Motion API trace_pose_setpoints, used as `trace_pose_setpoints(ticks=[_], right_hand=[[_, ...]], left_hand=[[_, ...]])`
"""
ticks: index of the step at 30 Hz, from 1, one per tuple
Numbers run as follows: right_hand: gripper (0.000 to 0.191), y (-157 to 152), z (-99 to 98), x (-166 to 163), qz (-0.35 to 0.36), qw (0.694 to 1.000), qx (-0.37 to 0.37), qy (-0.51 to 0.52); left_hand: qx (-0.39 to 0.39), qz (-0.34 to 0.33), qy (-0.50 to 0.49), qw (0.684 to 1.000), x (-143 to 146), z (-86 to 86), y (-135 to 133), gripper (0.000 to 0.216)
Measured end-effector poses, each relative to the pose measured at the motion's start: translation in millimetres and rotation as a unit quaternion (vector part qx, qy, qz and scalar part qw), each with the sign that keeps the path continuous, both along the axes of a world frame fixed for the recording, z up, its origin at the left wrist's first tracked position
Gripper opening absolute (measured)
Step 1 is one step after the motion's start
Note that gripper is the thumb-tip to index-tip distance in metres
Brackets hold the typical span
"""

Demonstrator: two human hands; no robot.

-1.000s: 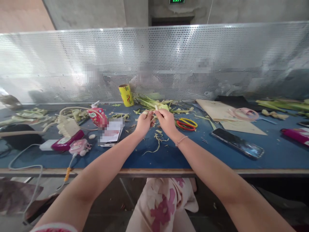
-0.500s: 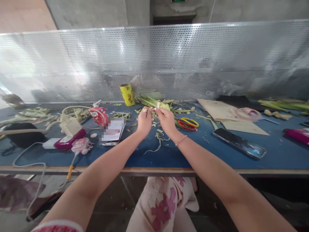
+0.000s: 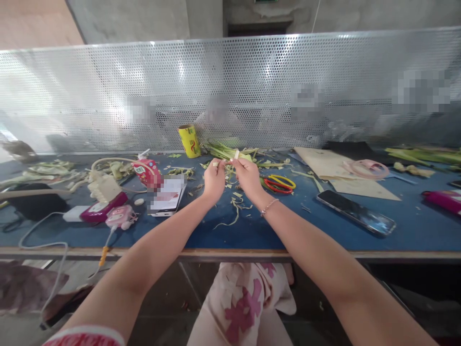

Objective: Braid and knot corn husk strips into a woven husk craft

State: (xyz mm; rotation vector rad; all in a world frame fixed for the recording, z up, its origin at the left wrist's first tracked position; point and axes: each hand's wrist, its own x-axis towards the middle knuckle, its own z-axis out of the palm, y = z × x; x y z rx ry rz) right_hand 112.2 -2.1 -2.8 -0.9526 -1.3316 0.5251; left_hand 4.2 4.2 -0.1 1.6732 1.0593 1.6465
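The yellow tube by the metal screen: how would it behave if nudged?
The yellow tube stands taller than wide, so it may tip. Its round side could let it roll. Its hollow-looking top suggests it's light.

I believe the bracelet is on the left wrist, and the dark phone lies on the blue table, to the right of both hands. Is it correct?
One detail is wrong: the head view shows the bracelet on the wrist of the right hand. The dark phone is where you say.
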Motion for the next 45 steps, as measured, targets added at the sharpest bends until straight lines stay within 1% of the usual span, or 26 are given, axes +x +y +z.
trace_pose_setpoints(ticks=[5,8,10,13,15,18,21,23,24,27,29,33,35,37,39,42,43,45], right_hand=[[0.031,-2.8,3.4,-2.6,0.015,1.0,-0.001,0.005],[0.033,-1.8,1.6,-1.4,0.016,1.0,0.002,0.01],[0.035,1.7,-2.9,1.5,0.017,1.0,-0.005,0.018],[0.04,10.0,-12.0,8.1,0.032,0.998,-0.046,0.041],[0.044,15.1,-16.5,12.6,0.06,0.993,-0.08,0.069],[0.047,19.0,-17.3,17.6,0.104,0.982,-0.107,0.119],[0.044,19.3,-13.9,20.6,0.115,0.974,-0.118,0.156],[0.038,18.9,-11.8,21.9,0.117,0.968,-0.13,0.18],[0.033,18.6,-11.0,22.4,0.121,0.964,-0.136,0.192],[0.018,16.8,-8.7,23.3,0.145,0.952,-0.155,0.22],[0.011,14.6,-6.6,23.2,0.161,0.943,-0.164,0.24],[0.008,10.2,-2.1,21.8,0.177,0.925,-0.166,0.292],[0.01,9.5,-1.5,20.9,0.181,0.919,-0.162,0.31],[0.013,10.0,-2.1,20.2,0.185,0.915,-0.153,0.325],[0.015,11.0,-3.2,19.9,0.193,0.912,-0.143,0.333],[0.017,11.7,-4.2,19.7,0.199,0.911,-0.144,0.331],[0.017,11.6,-4.4,19.7,0.197,0.912,-0.146,0.329],[0.017,11.1,-5.0,19.6,0.197,0.916,-0.144,0.32]], left_hand=[[-0.019,0.01,-0.021,1.0,-0.7,-3.0,10.3,0.021],[-0.02,0.003,-0.018,1.0,-2.0,-0.6,8.5,0.022],[-0.022,-0.012,-0.004,1.0,-3.4,1.1,5.1,0.023],[-0.04,-0.05,0.021,0.998,-5.4,1.1,1.3,0.026],[-0.06,-0.084,0.019,0.995,-5.9,-0.6,1.6,0.027],[-0.106,-0.156,-0.03,0.982,-5.3,-1.1,3.4,0.024],[-0.183,-0.23,-0.106,0.95,-4.5,3.5,1.0,0.014],[-0.217,-0.25,-0.143,0.933,-4.8,7.3,-2.2,0.007],[-0.221,-0.253,-0.153,0.929,-5.2,8.5,-3.3,0.008],[-0.2,-0.252,-0.16,0.933,-6.8,7.8,-1.8,0.017],[-0.171,-0.231,-0.134,0.948,-8.0,4.2,2.7,0.022],[-0.091,-0.147,-0.014,0.985,-10.4,-3.9,11.5,0.026],[-0.044,-0.105,0.059,0.992,-11.2,-6.3,12.6,0.027],[-0.002,-0.082,0.125,0.989,-11.2,-7.6,11.6,0.028],[0.026,-0.083,0.166,0.982,-10.6,-7.9,9.8,0.031],[0.06,-0.105,0.198,0.973,-9.6,-7.5,8.5,0.038],[0.07,-0.111,0.205,0.97,-9.6,-7.2,8.6,0.037],[0.084,-0.118,0.206,0.968,-10.1,-6.2,9.0,0.028]])
